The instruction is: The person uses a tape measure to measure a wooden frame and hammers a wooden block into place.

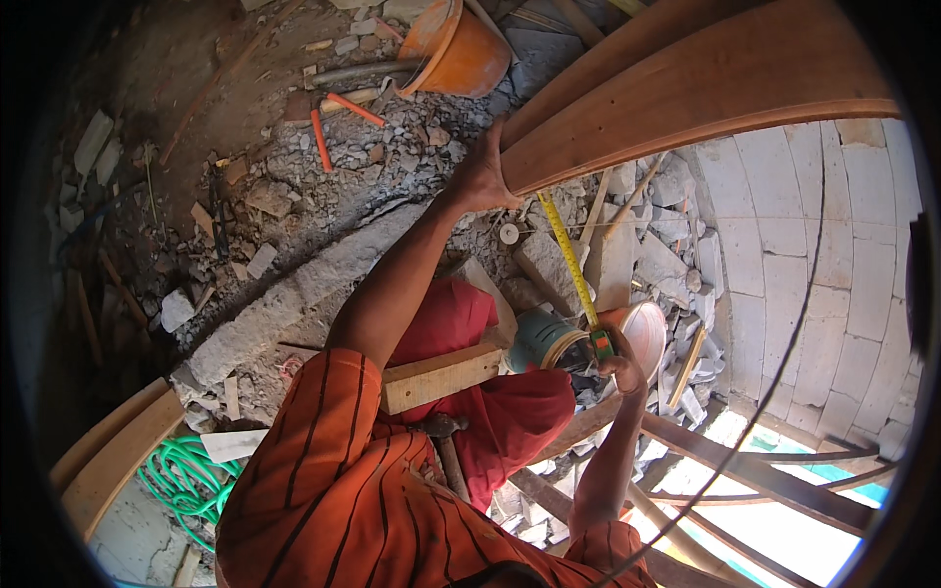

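Observation:
My left hand (482, 176) is closed around the near end of a reddish-brown wooden beam (667, 98), which runs up to the upper right. In my right hand (624, 365), lower and to the right, is a green and orange tape measure (601, 345). Its yellow blade (567, 250) is drawn out in a slant up to the beam's end, close under my left hand. The blade's tip is hidden there. Below the tape measure's case stand a teal bucket (532, 338) and a pale reddish tub (644, 333).
Rubble and broken concrete cover the ground, with an orange bucket (456, 49) tipped at the top. A short wood block (441, 377) and a hammer (441, 427) are by my legs. A green hose (186, 480) lies lower left. A block wall (794, 265) rises on the right; a cable crosses before it.

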Tool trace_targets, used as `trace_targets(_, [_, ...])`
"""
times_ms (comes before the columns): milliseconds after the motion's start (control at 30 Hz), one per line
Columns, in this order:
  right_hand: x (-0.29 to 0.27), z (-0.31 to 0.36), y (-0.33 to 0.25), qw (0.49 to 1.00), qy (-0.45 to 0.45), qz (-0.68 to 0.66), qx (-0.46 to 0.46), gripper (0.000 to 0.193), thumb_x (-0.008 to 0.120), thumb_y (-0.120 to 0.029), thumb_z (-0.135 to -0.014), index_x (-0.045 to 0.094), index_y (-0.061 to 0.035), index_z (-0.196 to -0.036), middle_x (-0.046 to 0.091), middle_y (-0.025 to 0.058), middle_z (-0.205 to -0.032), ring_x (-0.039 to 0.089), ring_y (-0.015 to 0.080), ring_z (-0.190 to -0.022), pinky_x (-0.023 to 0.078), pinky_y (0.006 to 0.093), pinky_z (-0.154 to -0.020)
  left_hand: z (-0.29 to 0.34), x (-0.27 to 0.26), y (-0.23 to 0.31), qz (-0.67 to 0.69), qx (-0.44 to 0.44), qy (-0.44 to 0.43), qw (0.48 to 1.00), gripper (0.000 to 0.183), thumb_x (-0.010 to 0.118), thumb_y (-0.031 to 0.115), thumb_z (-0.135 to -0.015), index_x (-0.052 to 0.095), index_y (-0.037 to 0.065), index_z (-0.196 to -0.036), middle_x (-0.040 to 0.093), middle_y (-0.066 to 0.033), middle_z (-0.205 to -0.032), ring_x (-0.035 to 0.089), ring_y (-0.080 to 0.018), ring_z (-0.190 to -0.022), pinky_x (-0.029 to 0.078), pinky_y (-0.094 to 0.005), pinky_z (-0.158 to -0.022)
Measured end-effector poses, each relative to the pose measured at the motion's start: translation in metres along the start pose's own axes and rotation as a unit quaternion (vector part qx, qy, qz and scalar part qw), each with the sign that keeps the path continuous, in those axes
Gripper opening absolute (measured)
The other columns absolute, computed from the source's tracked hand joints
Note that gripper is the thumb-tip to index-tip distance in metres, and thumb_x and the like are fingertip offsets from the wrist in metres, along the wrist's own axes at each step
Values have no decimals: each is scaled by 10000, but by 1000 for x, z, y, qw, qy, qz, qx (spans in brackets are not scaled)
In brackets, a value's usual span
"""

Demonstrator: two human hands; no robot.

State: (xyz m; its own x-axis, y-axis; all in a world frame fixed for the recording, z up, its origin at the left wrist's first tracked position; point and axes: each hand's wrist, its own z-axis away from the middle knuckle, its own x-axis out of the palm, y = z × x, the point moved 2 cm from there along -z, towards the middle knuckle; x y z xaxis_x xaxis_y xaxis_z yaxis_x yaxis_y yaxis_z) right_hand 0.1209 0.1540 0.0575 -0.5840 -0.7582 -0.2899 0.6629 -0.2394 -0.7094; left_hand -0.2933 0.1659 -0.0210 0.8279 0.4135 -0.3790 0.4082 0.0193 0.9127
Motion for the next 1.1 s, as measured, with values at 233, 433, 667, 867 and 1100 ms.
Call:
trace_targets(233, [0, 0, -1, 1000, 3, -11, 14, 716, 571, -137, -541, 502, -46, -1247, 575, 84, -1038, 536, 186, -875, 448, 265, -726, 0, 1, -3, -17, -10, -4, 1000, 1440, 957, 210, -441, 26, 68, -1529, 292, -250, -1487, 346, -403, -1372, 351, -443, -1138])
trace_targets(433, [2, 1, -5, 1000, 1, -15, 11, 705, 572, -147, -534, 507, -58, -1230, 571, 80, -1040, 534, 185, -879, 444, 259, -714, 0, 1, -2, -26, -8, 1, 1000, 1440, 956, 219, -440, 24, 80, -1530, 293, -256, -1478, 357, -411, -1362, 361, -450, -1130])
trace_targets(667, [1, -1, -4, 1000, 7, -8, 28, 786, 554, -161, -483, 508, -60, -1260, 589, 96, -1030, 574, 173, -914, 446, 250, -679, 0, 1, -1, -22, -7, 0, 1000, 1452, 968, 207, -428, 27, 84, -1527, 298, -272, -1465, 361, -423, -1353, 366, -455, -1125])
trace_targets(867, [2, -3, -3, 999, 16, -25, 11, 805, 557, -155, -465, 513, -60, -1264, 584, 86, -1009, 564, 175, -858, 441, 251, -673, 0, 2, -5, -11, 10, 14, 1000, 1445, 970, 206, -422, 44, 88, -1525, 308, -273, -1456, 366, -427, -1347, 368, -460, -1121])
trace_targets(1100, [2, 0, -7, 999, 8, -19, 35, 814, 560, -150, -471, 515, -58, -1278, 587, 81, -1007, 542, 165, -790, 435, 249, -670, -1, 1, -2, -10, -4, -1, 1000, 1436, 963, 202, -428, 43, 90, -1525, 315, -265, -1454, 375, -419, -1343, 379, -460, -1112])
